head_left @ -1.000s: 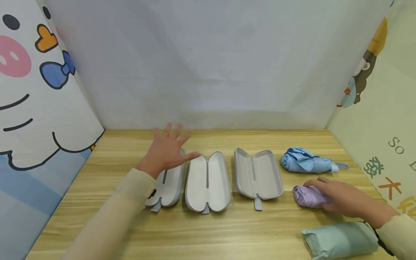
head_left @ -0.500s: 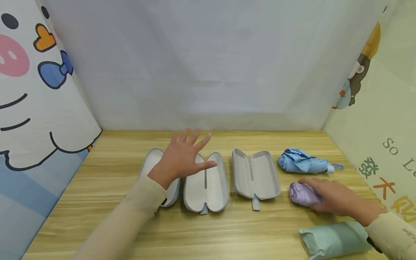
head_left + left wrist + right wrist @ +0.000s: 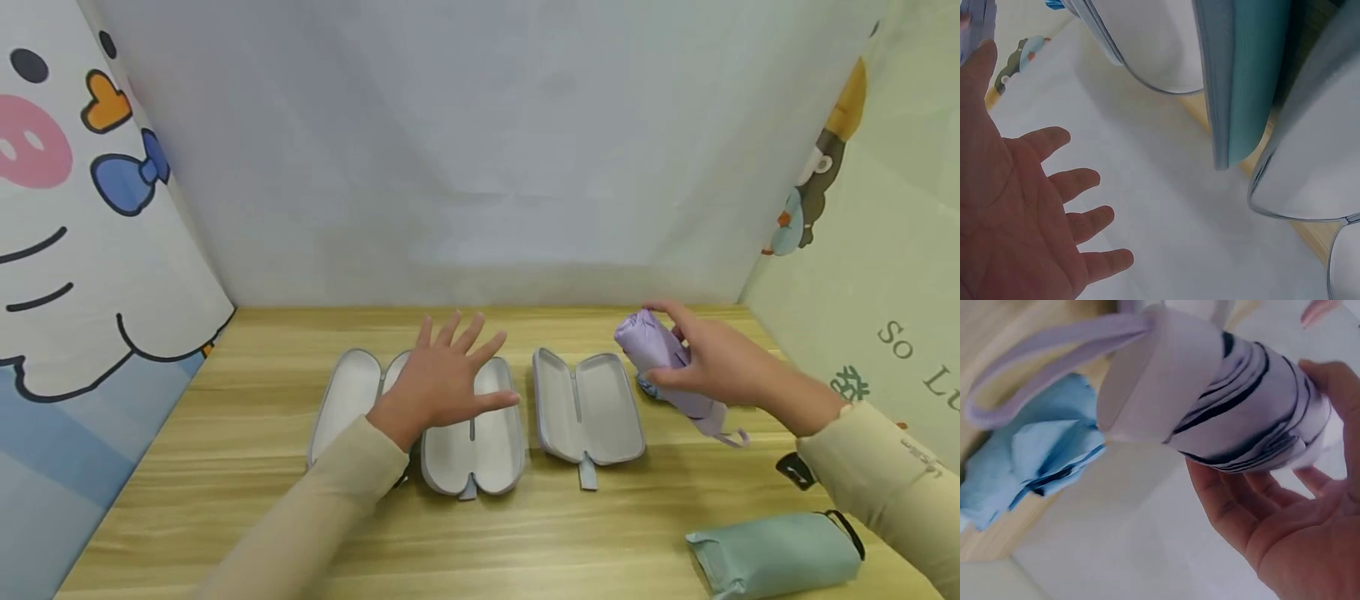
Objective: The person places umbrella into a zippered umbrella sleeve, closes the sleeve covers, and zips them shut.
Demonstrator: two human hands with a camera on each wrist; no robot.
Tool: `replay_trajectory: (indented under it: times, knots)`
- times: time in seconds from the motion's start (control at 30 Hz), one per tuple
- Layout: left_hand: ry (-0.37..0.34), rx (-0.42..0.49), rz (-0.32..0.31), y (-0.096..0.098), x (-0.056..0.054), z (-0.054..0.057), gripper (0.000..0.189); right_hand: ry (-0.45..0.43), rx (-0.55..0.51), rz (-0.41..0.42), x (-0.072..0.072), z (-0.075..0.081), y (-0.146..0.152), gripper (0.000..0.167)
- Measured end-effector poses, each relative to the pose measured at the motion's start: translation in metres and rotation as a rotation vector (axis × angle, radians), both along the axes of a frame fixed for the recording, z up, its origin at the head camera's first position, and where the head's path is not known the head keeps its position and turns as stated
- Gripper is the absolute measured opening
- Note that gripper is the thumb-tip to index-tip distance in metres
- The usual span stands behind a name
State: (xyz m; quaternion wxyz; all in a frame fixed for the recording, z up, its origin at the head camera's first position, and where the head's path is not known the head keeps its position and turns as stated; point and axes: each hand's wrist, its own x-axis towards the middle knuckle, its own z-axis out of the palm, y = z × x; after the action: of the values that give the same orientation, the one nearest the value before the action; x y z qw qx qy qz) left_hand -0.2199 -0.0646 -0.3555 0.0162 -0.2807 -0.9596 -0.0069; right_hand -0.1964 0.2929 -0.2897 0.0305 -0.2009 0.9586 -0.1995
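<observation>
Umbrella [image 3: 652,342], lilac, aslant, strap [image 3: 729,440] rightward

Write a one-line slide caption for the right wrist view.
Rolled lilac umbrella, its strap looping free, held in the right grip while a blue umbrella lies on the wooden table.

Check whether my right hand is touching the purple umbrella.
Touching: the right wrist view shows your right hand gripping the purple umbrella, with the thumb against one side and fingers curled under the other.
</observation>
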Motion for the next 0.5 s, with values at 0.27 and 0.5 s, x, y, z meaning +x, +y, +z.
replay_trajectory:
  times: [0.27,0.5]
  knots:
    - [-0.014,0.011,0.01,0.001,0.001,-0.002,0.091,-0.006,-0.195,-0.162,-0.027,0.01,-0.033,0.082]
    - [-0.014,0.007,0.009,0.006,0.002,-0.004,0.092,0.023,-0.238,-0.277,-0.042,-0.015,-0.053,0.081]
